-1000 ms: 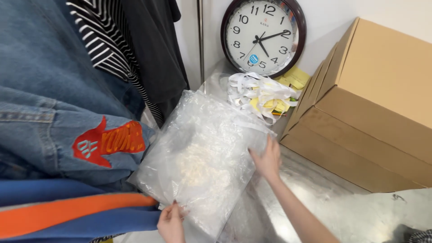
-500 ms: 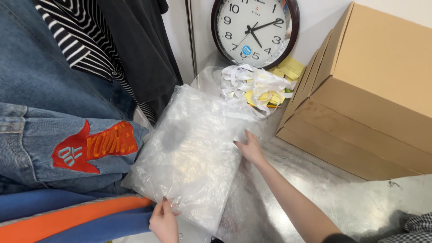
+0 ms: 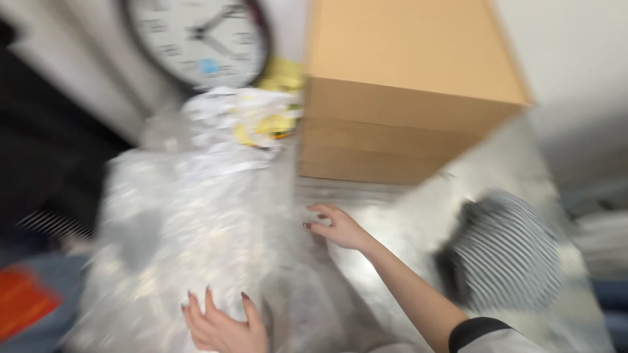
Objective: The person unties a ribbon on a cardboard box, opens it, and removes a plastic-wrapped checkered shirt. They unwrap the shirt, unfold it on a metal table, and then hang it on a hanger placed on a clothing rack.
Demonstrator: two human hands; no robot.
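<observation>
The picture is smeared by motion. A large clear plastic bag [image 3: 176,235] with something pale inside lies on a shiny metal table [image 3: 418,222]. My left hand [image 3: 226,323] rests flat on the bag's near edge, fingers spread. My right hand [image 3: 337,227] lies open on the table just right of the bag, fingertips at its edge. Neither hand grips anything that I can make out.
A brown cardboard box [image 3: 405,98] stands at the back of the table. A round wall clock [image 3: 199,39] leans behind a heap of white and yellow wrappers [image 3: 252,117]. A striped black-and-white cloth [image 3: 507,258] lies at the right. Dark clothes hang at the left.
The view has swung to the right, so the clothes have slid out at the left and the striped cloth has come in. My right hand has come off the bag onto the table.
</observation>
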